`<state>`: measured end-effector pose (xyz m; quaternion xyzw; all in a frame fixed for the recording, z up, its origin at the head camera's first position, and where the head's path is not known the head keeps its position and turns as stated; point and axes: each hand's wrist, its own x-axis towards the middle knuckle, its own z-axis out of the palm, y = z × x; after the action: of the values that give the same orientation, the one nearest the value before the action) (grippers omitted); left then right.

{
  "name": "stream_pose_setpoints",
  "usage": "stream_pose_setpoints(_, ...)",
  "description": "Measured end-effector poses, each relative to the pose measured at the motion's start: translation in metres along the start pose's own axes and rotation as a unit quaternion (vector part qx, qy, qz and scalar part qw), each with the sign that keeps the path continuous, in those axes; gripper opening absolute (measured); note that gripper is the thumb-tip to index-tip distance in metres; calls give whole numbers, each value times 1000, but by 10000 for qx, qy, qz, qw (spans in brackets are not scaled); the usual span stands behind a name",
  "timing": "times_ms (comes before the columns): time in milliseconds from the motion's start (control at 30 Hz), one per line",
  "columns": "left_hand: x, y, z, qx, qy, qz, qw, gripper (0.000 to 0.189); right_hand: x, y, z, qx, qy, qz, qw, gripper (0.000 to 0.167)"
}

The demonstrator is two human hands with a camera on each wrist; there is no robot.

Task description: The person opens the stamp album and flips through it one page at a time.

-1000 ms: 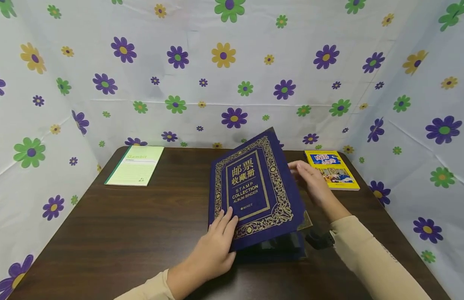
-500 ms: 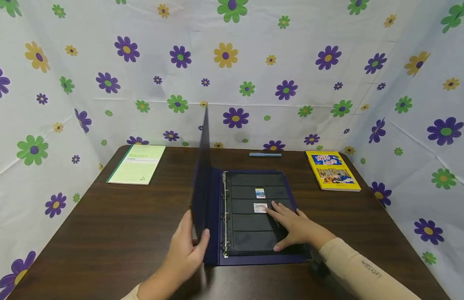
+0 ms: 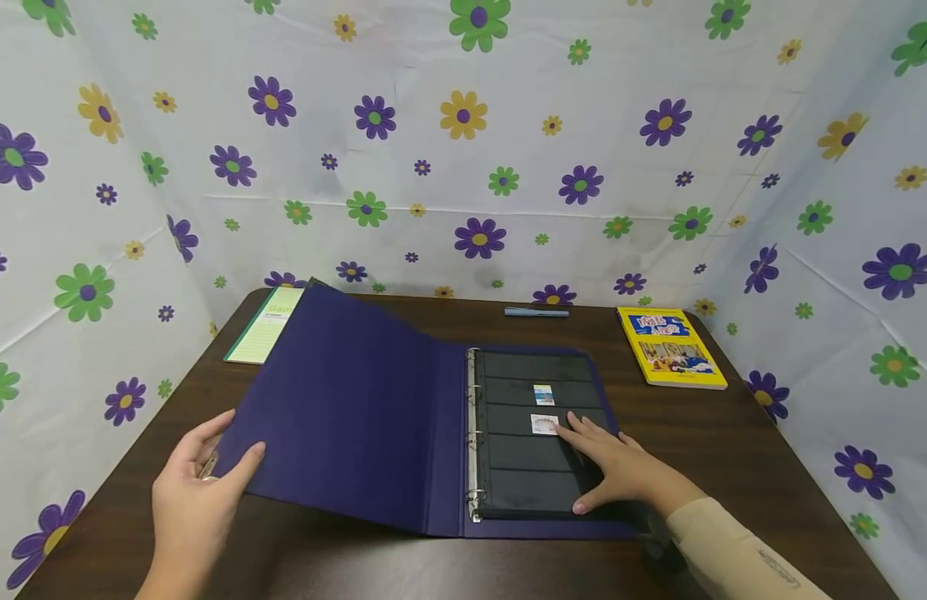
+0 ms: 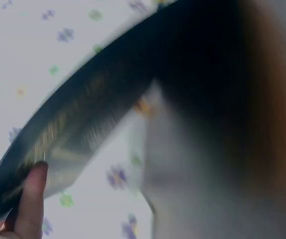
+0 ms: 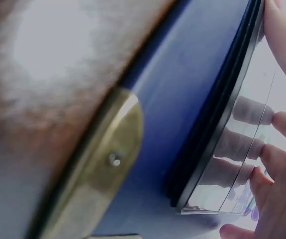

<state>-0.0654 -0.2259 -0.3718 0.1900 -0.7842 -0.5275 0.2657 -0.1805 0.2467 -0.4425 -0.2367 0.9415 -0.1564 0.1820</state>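
Note:
A dark blue stamp album binder lies opened on the table, its front cover (image 3: 336, 408) raised at a slant on the left. My left hand (image 3: 189, 483) grips the cover's outer edge near the lower corner, thumb on the inner face, other fingers behind. That grip shows blurred in the left wrist view, with the cover (image 4: 83, 114) sweeping across. My right hand (image 3: 621, 467) rests spread-fingered on the black stamp page (image 3: 523, 492). Two small stamps, a blue one (image 3: 543, 395) and a pale one (image 3: 543, 425), sit in its strips. A brass corner (image 5: 115, 144) shows in the right wrist view.
The raised cover partly hides a pale green notebook (image 3: 257, 337) at the back left. A light blue pen (image 3: 536, 312) lies at the table's back edge, and a yellow book (image 3: 672, 348) at the back right. Flower-patterned cloth walls (image 3: 403, 75) surround the brown table (image 3: 343, 567).
My left hand has swung the front cover over from right to left, exposing the rings and stamp page. My right hand has left the cover's edge and come down onto the page.

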Motion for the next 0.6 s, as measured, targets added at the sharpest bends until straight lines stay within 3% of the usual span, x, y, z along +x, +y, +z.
stream_pose_setpoints(33,2,-8,-3,639,-119,-4,9979,53,-1,1,0,22,8,10,10000,112)
stream_pose_setpoints(100,7,-26,-8,1709,-602,81,9834,57,-3,3,1,52,29,18,10000,112)
stream_pose_setpoints(233,17,-57,-9,3006,-1796,762,9336,68,-5,6,1,158,89,32,9998,112)
stream_pose_setpoints(300,19,-69,-6,3371,-2275,958,9085,74,-5,7,1,198,94,41,9998,112)
stream_pose_setpoints(367,21,-76,-3,3565,-2574,983,8927,83,-5,8,0,261,102,49,9996,112)
stream_pose_setpoints(467,21,-82,2,3798,-2894,868,8743,97,-4,11,0,276,96,135,9995,113)
stream_pose_setpoints(600,21,-84,7,3850,-3192,823,8621,107,-4,18,-3,226,127,223,9994,115)
